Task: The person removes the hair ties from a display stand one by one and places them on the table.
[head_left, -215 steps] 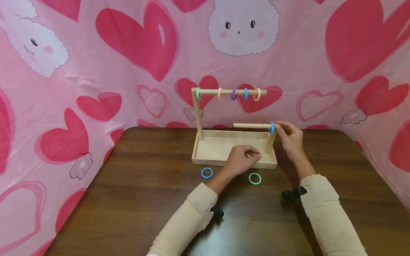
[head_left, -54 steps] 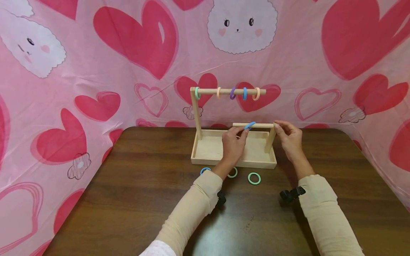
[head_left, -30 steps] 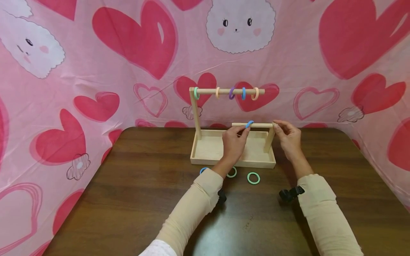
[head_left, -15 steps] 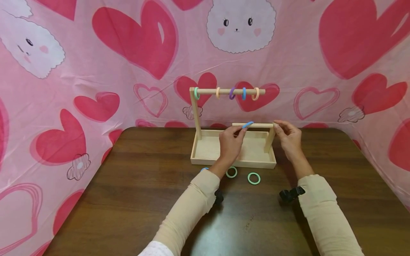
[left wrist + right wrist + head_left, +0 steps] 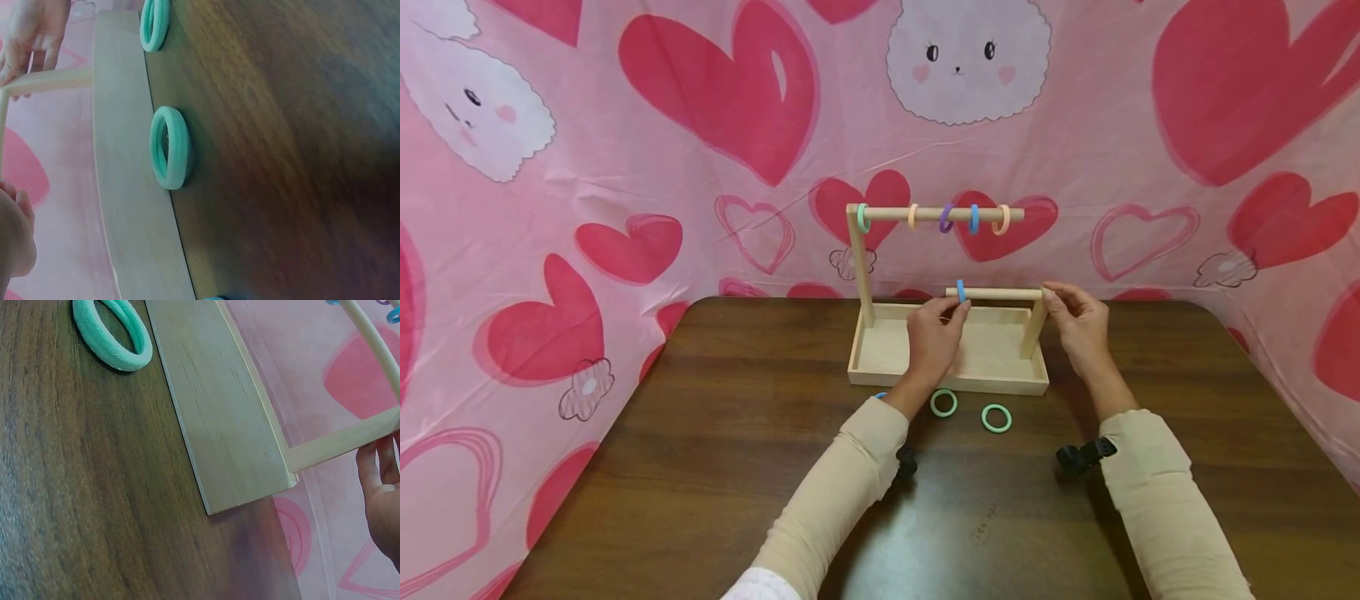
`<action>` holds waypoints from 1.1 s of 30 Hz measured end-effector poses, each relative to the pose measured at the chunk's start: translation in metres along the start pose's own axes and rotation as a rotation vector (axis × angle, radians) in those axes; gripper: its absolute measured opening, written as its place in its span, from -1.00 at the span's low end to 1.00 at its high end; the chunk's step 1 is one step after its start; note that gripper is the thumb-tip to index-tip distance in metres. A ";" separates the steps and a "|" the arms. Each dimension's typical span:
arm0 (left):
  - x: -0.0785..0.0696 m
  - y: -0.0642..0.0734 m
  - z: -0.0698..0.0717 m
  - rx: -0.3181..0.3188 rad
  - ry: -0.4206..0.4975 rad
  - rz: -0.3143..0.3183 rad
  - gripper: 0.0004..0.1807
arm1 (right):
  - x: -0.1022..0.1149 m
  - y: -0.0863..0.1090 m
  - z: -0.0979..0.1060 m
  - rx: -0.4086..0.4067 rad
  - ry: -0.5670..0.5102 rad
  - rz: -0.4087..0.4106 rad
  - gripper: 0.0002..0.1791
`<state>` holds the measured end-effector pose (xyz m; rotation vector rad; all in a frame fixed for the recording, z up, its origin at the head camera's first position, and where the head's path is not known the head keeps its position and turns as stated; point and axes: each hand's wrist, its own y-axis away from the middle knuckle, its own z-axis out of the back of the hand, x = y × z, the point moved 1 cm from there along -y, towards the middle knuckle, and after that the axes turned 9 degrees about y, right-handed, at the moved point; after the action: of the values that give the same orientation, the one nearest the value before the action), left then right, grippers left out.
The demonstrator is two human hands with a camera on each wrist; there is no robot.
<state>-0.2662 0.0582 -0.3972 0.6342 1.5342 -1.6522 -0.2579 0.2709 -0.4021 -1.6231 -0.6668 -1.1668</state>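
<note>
My left hand (image 5: 934, 340) pinches a blue hair tie (image 5: 961, 291) at the free left end of the rack's lower rod (image 5: 1003, 294). The tie crosses the front of the rod; its back is hidden. My right hand (image 5: 1079, 325) holds the top of the short post (image 5: 1033, 329) with thumb and fingers. The right wrist view shows the right hand's fingers (image 5: 389, 459) against that post. On the upper rod (image 5: 932, 214) hang several ties: green (image 5: 864, 218), peach (image 5: 913, 217), purple (image 5: 947, 218), blue (image 5: 974, 218) and peach (image 5: 1002, 220).
The wooden rack has a shallow tray (image 5: 947, 384) as its base. Before it on the brown table (image 5: 700, 467) lie two green hair ties, one nearer the tray (image 5: 943, 403) and one (image 5: 996, 418) further right. Another blue tie (image 5: 882, 395) is mostly hidden by the left sleeve.
Earlier a blue tie hung at the lower rod's post end and my left hand was empty above the tray. During the last second the pinched tie moved left along the rod. My right hand stayed.
</note>
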 end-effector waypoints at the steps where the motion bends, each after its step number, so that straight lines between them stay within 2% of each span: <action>1: 0.001 0.000 0.001 0.000 0.002 0.002 -0.84 | 0.000 0.000 0.000 0.000 0.002 0.002 -0.65; 21: 0.009 0.001 0.023 -0.018 -0.017 -0.024 -0.83 | -0.001 0.000 0.000 0.003 0.003 -0.010 -0.64; 29: 0.012 0.004 0.033 -0.032 0.029 0.018 -0.83 | 0.000 0.000 0.000 0.012 -0.007 -0.010 -0.65; 33: 0.013 0.005 0.038 -0.013 0.041 0.050 -0.80 | -0.001 -0.001 0.000 0.007 -0.009 -0.014 -0.63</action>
<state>-0.2641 0.0188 -0.4046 0.6981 1.5441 -1.5996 -0.2588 0.2709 -0.4025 -1.6206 -0.6887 -1.1667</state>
